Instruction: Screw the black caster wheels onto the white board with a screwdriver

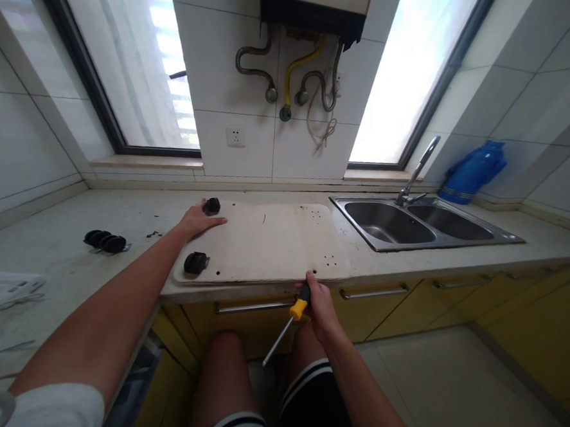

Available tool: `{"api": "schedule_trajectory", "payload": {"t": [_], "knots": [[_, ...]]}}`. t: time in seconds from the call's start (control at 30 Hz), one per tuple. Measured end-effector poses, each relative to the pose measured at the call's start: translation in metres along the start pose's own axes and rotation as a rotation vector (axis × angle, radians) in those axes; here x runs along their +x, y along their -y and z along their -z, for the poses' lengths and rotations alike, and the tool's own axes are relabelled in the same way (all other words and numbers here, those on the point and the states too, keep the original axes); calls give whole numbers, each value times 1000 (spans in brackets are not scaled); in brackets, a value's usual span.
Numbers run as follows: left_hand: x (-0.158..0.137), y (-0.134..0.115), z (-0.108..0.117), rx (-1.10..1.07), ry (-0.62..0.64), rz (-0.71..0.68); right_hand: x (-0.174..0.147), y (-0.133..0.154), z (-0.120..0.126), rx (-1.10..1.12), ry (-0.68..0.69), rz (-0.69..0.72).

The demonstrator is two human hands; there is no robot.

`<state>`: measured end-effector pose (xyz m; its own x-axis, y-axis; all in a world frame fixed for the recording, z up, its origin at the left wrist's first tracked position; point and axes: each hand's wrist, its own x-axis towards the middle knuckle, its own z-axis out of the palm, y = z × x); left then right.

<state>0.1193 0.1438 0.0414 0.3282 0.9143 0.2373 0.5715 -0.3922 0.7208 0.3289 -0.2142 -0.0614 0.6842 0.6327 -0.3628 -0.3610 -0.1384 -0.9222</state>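
At the left of the countertop [134, 203], loose casters [106, 241] sit clustered near small dark pieces [153, 234], apparently kept within reach but off the board [267, 243], which lies flat along the front edge. Next, the left hand [196, 220] spans the board's far left corner, its thumb spread wide from the fingers, probably to steady the wood; whether the fingertips press on the rear caster [213, 205] cannot be told. Nearer the front edge, the front caster [195, 263] rests on the same end. At centre right, the right hand [321, 305] wraps the handle of a screwdriver [298, 308], its shank slanting down and left, clear of the board, presumably so that the thumb can bear on the front edge. Small holes [333, 257] mark the right corners; beyond lies a double sink [507, 236].
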Motion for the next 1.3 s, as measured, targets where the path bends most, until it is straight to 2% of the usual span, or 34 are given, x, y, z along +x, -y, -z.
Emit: {"api": "schedule_trajectory", "payload": {"t": [0.1, 0.17, 0.23, 0.3, 0.4, 0.5, 0.63, 0.7, 0.77, 0.83, 0.9, 0.97, 1.07, 1.17, 1.23, 1.3], "knots": [[0, 4, -4, 61, 12, -35, -4, -5, 5, 14, 40, 43], [-4, 10, 5, 112, -8, -39, -11, -14, 12, 40, 63, 67], [-11, 22, 27, 180, -73, -6, -21, -30, 24, 63, 75, 49], [-24, 39, 57, 271, -181, 60, -30, -54, 40, 86, 62, -4], [-51, 69, 103, 418, -316, 166, -43, -98, 64, 145, -21, -62], [-78, 99, 130, 480, -324, 250, -52, -136, 82, 200, -125, -100], [-95, 127, 136, 419, -251, 223, -48, -158, 96, 252, -174, -112], [-97, 132, 134, 410, -260, 230, -41, -161, 101, 273, -164, -104], [-96, 130, 130, 396, -294, 301, -35, -164, 104, 297, -159, -101], [-95, 121, 125, 363, -321, 354, -33, -167, 106, 325, -163, -100], [-96, 104, 117, 322, -338, 335, -34, -171, 107, 353, -173, -84], [-97, 78, 107, 207, -367, 250, -38, -174, 107, 370, -190, -38], [-98, 22, 86, -19, -380, 59, -42, -174, 112, 379, -236, 48], [-99, -45, 52, -49, -288, -131, -37, -172, 118, 387, -286, 78], [-98, -88, 20, 25, -145, -262, -31, -171, 122, 389, -300, 72], [-95, -123, -15, 25, -39, -336, -26, -171, 124, 392, -303, 61]]}}
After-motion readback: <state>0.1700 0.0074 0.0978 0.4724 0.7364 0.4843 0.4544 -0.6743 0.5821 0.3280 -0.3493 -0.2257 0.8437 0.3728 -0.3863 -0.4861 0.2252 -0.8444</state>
